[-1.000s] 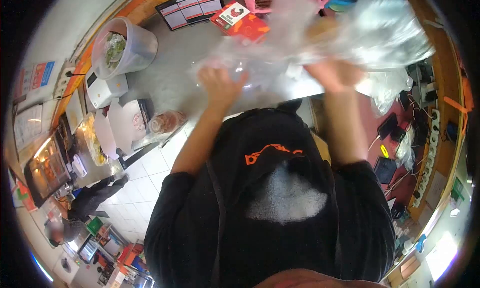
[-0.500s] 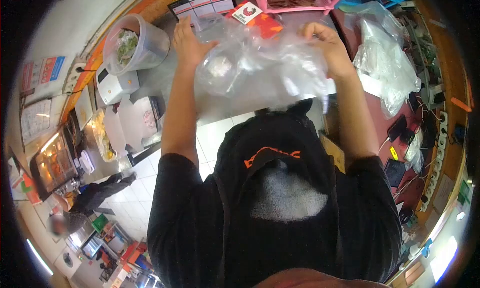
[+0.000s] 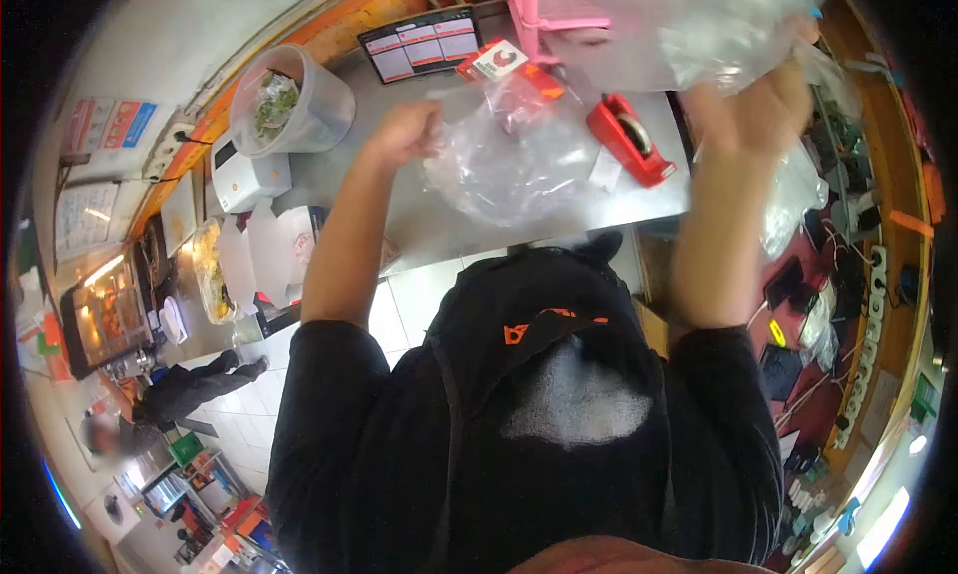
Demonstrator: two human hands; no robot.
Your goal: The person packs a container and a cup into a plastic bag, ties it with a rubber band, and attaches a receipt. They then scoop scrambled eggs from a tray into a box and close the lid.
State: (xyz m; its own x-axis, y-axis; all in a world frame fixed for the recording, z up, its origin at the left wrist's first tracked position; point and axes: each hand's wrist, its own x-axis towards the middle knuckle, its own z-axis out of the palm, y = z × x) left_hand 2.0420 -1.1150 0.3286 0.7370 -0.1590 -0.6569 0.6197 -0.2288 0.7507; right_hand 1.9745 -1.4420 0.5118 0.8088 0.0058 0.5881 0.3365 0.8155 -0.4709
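Note:
My left hand (image 3: 409,133) is closed on the edge of a clear plastic bag (image 3: 514,175) that spreads over the metal counter. Up at the top right, my right hand (image 3: 753,110) is smeared by motion. It appears to grip another clear plastic sheet or bag (image 3: 689,30), which billows in the air in front of the pink rack. Its fingers are partly lost in blur and plastic. Between my hands, a red tape dispenser (image 3: 631,140) stands on the counter, to the right of the bag. Behind the bag is a red box with a white label (image 3: 504,63).
A tablet screen (image 3: 421,45) stands at the back beside a pink rack (image 3: 529,15). On the left are a clear tub of leaves (image 3: 289,100), a white printer (image 3: 247,173) and an open carton (image 3: 267,250). More plastic bags (image 3: 793,205) and cables lie right. A person (image 3: 185,389) is far left.
My right hand has swung up and to the right, lifting plastic with it. My left hand stays at the bag on the counter. The tape dispenser has come into view.

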